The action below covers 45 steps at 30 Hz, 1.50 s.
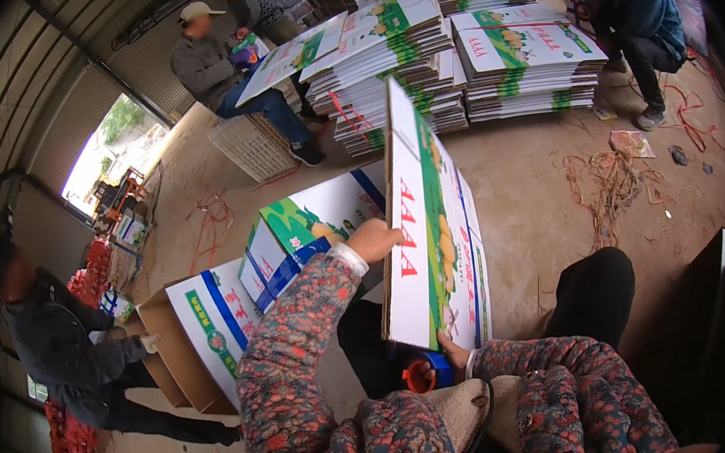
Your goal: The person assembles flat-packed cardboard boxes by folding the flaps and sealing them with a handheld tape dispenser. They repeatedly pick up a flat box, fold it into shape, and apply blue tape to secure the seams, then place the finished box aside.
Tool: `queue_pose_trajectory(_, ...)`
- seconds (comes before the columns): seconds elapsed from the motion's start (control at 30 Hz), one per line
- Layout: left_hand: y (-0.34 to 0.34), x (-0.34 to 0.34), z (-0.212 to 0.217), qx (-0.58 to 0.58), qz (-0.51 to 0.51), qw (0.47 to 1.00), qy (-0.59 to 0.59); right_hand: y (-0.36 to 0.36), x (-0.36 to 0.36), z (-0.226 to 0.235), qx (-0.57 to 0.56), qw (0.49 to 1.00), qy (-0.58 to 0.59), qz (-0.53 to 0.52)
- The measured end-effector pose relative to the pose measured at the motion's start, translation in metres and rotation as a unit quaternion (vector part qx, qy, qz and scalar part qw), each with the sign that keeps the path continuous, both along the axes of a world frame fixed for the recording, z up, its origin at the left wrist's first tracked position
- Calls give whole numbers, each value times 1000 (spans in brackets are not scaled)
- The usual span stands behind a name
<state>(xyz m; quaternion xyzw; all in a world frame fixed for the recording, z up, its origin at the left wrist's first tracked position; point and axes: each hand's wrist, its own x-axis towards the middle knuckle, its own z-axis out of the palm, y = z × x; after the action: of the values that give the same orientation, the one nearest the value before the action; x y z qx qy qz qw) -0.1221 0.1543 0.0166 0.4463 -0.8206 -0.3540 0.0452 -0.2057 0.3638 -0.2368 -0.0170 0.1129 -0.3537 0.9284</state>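
A flattened white and green carton (442, 244) stands upright and tilted in front of me. My left hand (373, 240) is closed on its left edge, about halfway up. At the carton's lower edge my right hand (457, 355) has its thumb on the printed face; its other fingers are mostly hidden. Against that hand sits a blue roll of tape (434, 370) with a red-orange core; whether the fingers also grip it I cannot tell. Left of the carton is an opened-out box (290, 226) with blue tape along it.
Tall stacks of flat cartons (531, 52) stand at the back. One person (211, 64) sits on a wicker basket (248, 145); another person (644, 11) crouches at right. At left a person (67, 326) holds an open box (187, 348). Loose twine (607, 187) lies on the floor.
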Motion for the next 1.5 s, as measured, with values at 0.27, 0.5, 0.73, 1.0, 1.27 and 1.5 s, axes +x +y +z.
queue_pose_trajectory(0.27, -10, 20, -18, -95, -37, 993, -54, 18, -39, 31, -199, 937, 237, 159)
queue_pose_trajectory(0.5, 24, 56, -43, -58, 63, 996, 0, 13, -150, 143, -519, 782, 341, 51)
queue_pose_trajectory(0.73, 64, -6, -47, -130, 89, 981, 111, -67, -168, 162, -250, 610, 577, -482)
queue_pose_trajectory(1.0, 78, -96, -60, -113, 2, 980, 162, -147, -175, 170, -286, 506, 670, -462)
queue_pose_trajectory(1.27, 73, -123, -72, -58, -8, 971, 231, -150, -201, 196, -277, 488, 721, -406)
queue_pose_trajectory(1.5, -45, -128, -42, 130, 106, 931, 323, -159, -202, 193, -270, 512, 689, -437)
